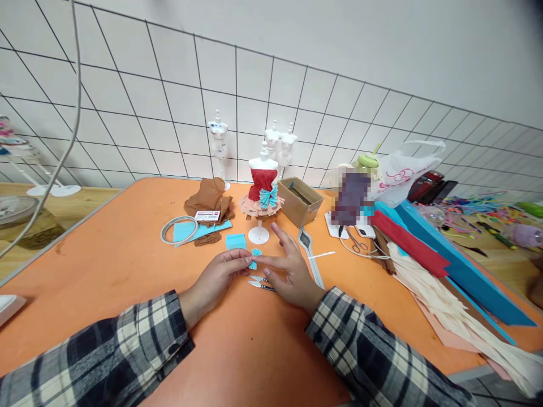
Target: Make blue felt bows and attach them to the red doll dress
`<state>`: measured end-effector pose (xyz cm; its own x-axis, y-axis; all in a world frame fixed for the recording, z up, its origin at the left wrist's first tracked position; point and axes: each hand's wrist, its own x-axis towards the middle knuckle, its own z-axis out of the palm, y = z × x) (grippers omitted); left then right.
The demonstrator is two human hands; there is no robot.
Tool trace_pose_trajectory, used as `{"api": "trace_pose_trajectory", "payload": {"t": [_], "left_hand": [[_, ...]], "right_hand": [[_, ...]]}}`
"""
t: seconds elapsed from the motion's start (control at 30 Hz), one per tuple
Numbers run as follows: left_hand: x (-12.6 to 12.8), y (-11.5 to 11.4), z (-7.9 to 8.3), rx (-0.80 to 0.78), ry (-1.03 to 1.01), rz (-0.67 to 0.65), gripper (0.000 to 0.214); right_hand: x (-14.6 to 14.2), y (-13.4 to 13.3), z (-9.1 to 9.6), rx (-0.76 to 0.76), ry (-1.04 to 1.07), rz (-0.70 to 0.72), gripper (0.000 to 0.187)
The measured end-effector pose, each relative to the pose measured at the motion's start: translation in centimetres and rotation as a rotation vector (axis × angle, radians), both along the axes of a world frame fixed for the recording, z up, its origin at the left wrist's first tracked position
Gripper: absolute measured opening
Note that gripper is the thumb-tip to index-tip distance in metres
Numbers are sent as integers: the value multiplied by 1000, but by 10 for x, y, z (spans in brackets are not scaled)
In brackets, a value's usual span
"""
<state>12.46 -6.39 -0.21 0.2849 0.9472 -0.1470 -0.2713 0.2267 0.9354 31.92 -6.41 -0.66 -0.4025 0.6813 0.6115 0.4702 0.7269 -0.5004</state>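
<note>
Between thumb and fingers of my left hand (218,277) a small pleated blue paper bow (256,259) is pinched. My right hand (292,274) has its fingers apart, and the index fingertip reaches the bow. Scissors (259,282) lie on the table just under the right hand, partly hidden by it. Behind the hands stands a mini dress form (263,169) in a red bodice and frilled peach skirt, with a similar blue bow (268,197) at its waist. A folded blue paper piece (236,242) lies beyond my left fingers.
On the left are a tape roll (179,230), a small white box (207,216) and crumpled brown paper (207,198). A cardboard box (300,200) stands behind my right hand. Further right lie a second pair of scissors (358,244), red paper (409,243) and cream paper strips (441,302) on the orange table (127,249).
</note>
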Motion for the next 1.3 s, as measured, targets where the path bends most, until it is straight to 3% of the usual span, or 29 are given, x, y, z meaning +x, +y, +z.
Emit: {"api": "trace_pose_trajectory", "payload": {"t": [0.3,0.63,0.83,1.3], "left_hand": [[1,1,1,15,50,23,18],[-1,3,-4,2,53,-31,20],[1,2,-1,-21,13,33,18],[1,1,1,-22,11,43,16]], "right_hand": [[1,-2,1,41,64,-28,34],[-1,-1,2,-30,20,-14,38],[0,0,3,36,-32,-35,41],[2,1,6,190,-115,-87,39]]}}
